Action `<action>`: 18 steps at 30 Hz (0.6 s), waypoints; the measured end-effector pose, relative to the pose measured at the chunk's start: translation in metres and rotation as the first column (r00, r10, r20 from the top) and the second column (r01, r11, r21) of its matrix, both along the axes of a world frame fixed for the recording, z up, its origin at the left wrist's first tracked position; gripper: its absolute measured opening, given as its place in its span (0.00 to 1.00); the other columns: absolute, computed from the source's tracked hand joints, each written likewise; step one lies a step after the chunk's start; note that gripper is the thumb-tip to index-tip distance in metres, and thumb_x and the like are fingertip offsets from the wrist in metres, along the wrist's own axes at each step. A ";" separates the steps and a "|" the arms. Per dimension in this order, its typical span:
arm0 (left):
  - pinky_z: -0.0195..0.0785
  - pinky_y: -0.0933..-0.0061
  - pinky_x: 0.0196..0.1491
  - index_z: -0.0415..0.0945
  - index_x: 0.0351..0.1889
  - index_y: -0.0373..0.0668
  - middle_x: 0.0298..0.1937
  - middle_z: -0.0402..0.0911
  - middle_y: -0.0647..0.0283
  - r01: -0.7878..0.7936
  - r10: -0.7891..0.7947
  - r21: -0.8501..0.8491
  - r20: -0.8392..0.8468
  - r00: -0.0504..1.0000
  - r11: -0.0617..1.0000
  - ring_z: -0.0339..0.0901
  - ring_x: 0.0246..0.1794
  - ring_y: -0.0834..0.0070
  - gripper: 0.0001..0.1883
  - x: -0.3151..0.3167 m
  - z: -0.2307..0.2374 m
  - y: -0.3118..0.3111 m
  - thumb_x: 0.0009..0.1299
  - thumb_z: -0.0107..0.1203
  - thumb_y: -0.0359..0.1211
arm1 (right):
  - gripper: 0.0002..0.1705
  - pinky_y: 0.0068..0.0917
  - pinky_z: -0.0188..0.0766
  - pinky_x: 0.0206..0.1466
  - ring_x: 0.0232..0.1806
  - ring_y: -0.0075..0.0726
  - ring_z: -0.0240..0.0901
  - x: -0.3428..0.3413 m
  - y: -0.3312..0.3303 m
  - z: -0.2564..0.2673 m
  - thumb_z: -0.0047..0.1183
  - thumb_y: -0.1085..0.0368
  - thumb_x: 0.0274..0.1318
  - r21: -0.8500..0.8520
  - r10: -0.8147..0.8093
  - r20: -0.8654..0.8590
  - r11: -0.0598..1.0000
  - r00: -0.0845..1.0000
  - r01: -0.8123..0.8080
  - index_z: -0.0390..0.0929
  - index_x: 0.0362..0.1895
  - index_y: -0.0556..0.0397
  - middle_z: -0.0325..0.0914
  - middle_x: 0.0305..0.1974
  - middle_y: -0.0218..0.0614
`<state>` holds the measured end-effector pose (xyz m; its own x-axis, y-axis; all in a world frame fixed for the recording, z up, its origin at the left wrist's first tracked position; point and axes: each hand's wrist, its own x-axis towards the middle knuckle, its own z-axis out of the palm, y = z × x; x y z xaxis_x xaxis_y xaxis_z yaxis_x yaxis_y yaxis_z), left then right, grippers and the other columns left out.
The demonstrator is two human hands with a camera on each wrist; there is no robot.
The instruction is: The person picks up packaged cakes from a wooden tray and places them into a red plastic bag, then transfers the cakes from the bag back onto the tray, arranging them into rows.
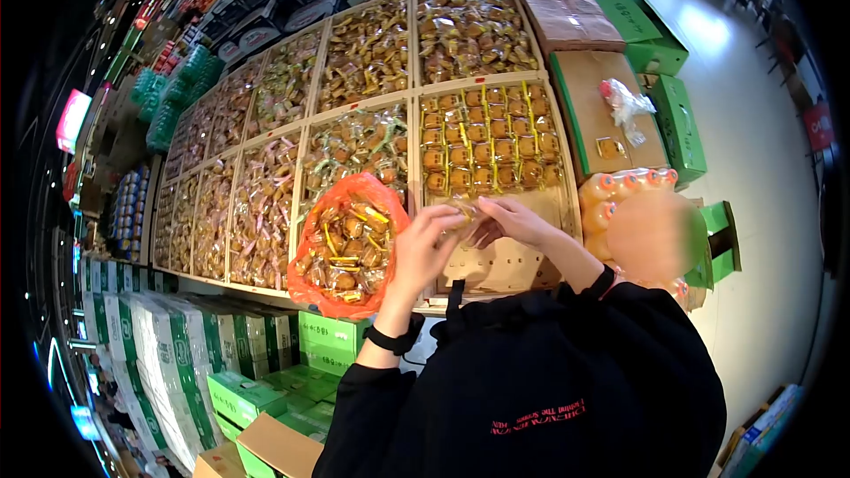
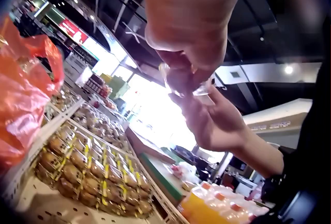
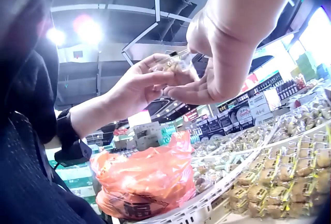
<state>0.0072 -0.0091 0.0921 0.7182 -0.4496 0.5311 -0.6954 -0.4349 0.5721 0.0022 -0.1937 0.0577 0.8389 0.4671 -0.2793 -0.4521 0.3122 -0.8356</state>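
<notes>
Both hands meet over the front of a crate and pinch a small clear-wrapped packet (image 3: 179, 64) between them. My left hand (image 1: 420, 246) holds it from the left, its fingertips and thumb on the wrapper. From the other side my right hand (image 1: 518, 223) grips the film with thumb and fingers, and its other fingers curl beneath. What is inside the wrapper is partly hidden by the fingers. Beside the left hand, an orange-red plastic bag (image 1: 310, 276) stands open, filled with wrapped brown cakes (image 1: 347, 248). Below the hands, rows of wrapped cakes (image 1: 482, 137) fill the crate's far part.
More crates of wrapped snacks (image 1: 367, 46) spread to the left and back. Cardboard (image 1: 611, 93) and green boxes (image 1: 680, 128) line the right side, near orange-capped bottles (image 1: 633, 181). Stacked green cartons (image 1: 332, 341) stand at lower left.
</notes>
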 end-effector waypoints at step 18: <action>0.63 0.76 0.35 0.68 0.46 0.38 0.38 0.72 0.58 -0.070 0.026 -0.069 -0.506 0.862 0.995 0.69 0.31 0.70 0.16 -0.014 -0.047 -0.022 0.61 0.55 0.34 | 0.21 0.19 0.65 0.35 0.33 0.17 0.67 -0.011 -0.030 -0.026 0.61 0.68 0.43 -0.299 0.039 0.388 0.951 0.921 0.085 0.69 0.44 0.55 0.72 0.31 0.26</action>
